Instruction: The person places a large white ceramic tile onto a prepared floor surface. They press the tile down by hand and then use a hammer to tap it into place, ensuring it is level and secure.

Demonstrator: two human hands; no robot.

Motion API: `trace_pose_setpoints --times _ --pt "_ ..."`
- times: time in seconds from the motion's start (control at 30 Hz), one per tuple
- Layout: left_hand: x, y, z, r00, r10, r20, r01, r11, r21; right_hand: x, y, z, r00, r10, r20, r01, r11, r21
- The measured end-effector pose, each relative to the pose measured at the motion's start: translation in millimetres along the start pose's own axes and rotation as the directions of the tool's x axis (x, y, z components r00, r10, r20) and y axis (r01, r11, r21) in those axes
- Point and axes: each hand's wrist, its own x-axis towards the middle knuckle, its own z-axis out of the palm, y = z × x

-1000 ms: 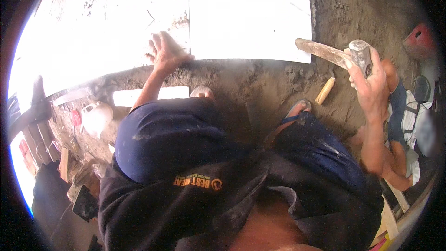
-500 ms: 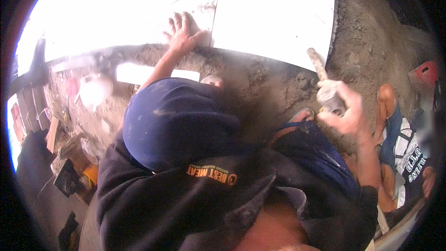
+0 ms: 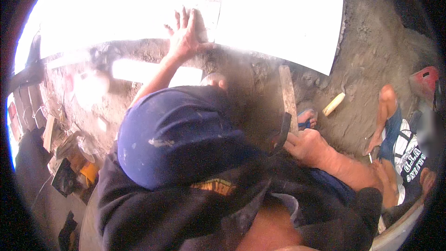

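Nearest is one dark top (image 3: 167,214), with the left knee in blue trousers (image 3: 174,130) rising beside it. Just beyond, the right forearm slants in from the right toward the middle; the right hand (image 3: 304,148) has its grip clamped on one hammer (image 3: 288,95) — close to the dark head, the wooden handle pointing away from the body. Two feet show: the right foot (image 3: 308,118) beside the handle, the left foot (image 3: 215,81) just past the knee. Near that one lies one white strip (image 3: 134,70) on the dirt floor (image 3: 371,51). The left arm reaches forward, and the left hand (image 3: 185,42) rests on a white slab, its grip empty, fingers spread, thumb out to the right. Two white slabs (image 3: 278,23) meet at one seam, just right of that hand. Off to the right are one yellow-handled tool (image 3: 333,104), one co-worker (image 3: 392,132) in blue shorts and — farther out — one red object (image 3: 425,82).
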Motion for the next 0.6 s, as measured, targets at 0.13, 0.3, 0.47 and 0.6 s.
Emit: trace_pose_setpoints --times 0.13,0.3,0.47,0.6 --pt "-1.6 -5.2 3.5 0.999 0.019 -0.034 -0.017 0.999 0.049 16.0 -2.6 -3.6 0.987 0.022 -0.161 -0.020 1.000 0.017" --pt "6.2 3.3 5.6 0.999 0.002 0.037 -0.001 1.000 -0.024 -0.5 2.8 -18.1 0.981 0.057 -0.185 -0.035 0.992 0.119" --pt "-1.8 -2.9 -5.9 0.997 -0.037 0.067 0.036 0.999 0.016 -70.8 36.0 -58.6 0.671 0.556 -0.491 -0.083 0.714 0.695" --pt "1.7 4.7 1.6 0.991 -0.069 0.112 0.060 0.994 0.086 -150.2 33.2 -14.0 -0.076 0.975 -0.207 0.319 0.221 0.922"
